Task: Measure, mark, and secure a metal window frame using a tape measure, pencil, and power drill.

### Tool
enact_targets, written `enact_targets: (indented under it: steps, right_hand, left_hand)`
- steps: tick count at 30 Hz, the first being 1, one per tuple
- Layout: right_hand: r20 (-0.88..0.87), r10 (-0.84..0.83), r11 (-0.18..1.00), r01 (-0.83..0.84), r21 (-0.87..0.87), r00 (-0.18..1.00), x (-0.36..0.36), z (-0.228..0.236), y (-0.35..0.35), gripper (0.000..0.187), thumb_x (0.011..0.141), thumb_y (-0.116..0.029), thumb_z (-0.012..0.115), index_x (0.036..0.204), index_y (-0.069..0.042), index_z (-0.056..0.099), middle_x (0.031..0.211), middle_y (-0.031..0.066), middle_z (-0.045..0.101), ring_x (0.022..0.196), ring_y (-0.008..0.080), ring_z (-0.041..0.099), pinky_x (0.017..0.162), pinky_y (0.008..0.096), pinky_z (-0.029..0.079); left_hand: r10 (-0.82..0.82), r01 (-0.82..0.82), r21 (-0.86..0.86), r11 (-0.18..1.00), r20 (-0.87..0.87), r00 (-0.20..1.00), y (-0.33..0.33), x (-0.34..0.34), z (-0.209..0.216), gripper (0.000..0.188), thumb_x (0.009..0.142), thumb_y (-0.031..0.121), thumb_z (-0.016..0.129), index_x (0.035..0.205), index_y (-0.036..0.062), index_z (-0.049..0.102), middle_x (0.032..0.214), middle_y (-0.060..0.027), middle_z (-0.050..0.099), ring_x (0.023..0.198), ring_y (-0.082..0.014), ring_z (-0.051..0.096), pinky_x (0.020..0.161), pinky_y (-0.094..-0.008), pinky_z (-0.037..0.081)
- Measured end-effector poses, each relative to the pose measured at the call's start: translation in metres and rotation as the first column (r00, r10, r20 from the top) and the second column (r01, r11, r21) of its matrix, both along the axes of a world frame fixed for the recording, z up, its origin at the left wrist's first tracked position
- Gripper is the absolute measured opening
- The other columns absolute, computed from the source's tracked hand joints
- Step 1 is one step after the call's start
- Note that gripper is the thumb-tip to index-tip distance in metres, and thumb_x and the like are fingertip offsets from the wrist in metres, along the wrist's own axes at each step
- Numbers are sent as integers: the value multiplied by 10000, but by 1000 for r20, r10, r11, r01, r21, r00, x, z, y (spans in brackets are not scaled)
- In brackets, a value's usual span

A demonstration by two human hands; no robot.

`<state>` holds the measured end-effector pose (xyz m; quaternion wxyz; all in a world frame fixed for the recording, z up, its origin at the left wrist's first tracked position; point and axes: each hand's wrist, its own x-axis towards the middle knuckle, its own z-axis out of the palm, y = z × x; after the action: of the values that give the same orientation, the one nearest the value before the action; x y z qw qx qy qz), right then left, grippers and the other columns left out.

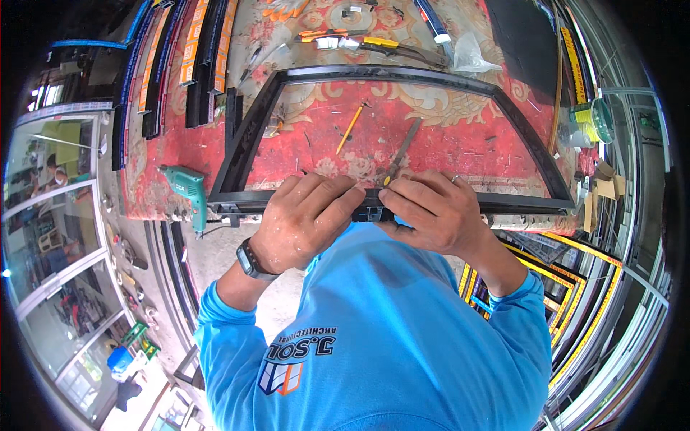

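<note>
A black window-type frame [517, 136] lies on a worn red patterned cloth over the table, its near rail closest to my body. My left hand [305, 215] is closed over the middle of that rail, fingers bent across its top. Just to the right, my right hand [435, 212] grips the same rail, thumb underneath. A small dark fitting or slot [370, 213] shows in the gap between my hands; its details are too small to make out. Inside the frame lie a yellow pencil [351, 128] and a slim grey blade-like tool [406, 147], whose lower end is near my right fingers.
A green power drill [188, 190] rests at the table's left edge. Long black and orange-labelled profiles [194, 57] lie at the far left. Beyond the frame are yellow-handled tools [381, 43], a blue tube [433, 25] and a clear plastic bag [471, 56]. Metal profiles are stacked at right.
</note>
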<state>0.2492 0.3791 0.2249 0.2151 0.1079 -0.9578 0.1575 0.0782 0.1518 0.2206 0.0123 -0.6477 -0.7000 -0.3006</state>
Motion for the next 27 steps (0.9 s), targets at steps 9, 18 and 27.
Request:
enact_targets:
  steps: [9,18,27]
  right_hand:
    - [-26,9,1000,-9,10,1000,-6,1,8,435,857,-350,881,1233,-162,769,1213,-20,729,1011,219,732,761,362,593]
    - [-5,23,998,-22,57,1000,-9,3,12,469,843,-336,862,1263,-157,754,1254,-1,721,1040,223,728,763,361,596]
    - [-11,33,998,-32,58,999,-20,17,16,481,809,-311,845,1244,-125,756,1237,15,735,1034,221,744,744,360,606]
  left_hand:
    - [-15,15,7,1000,-58,998,6,-8,2,526,773,197,868,1287,171,761,1251,-55,740,973,-269,726,746,-400,588]
    - [-12,13,10,1000,-57,998,11,-10,5,544,747,210,878,1274,141,760,1235,-52,735,965,-269,718,735,-399,587]
    - [-28,30,31,999,-83,996,19,-21,16,563,767,209,871,1299,82,741,1232,-73,737,925,-270,705,725,-408,590]
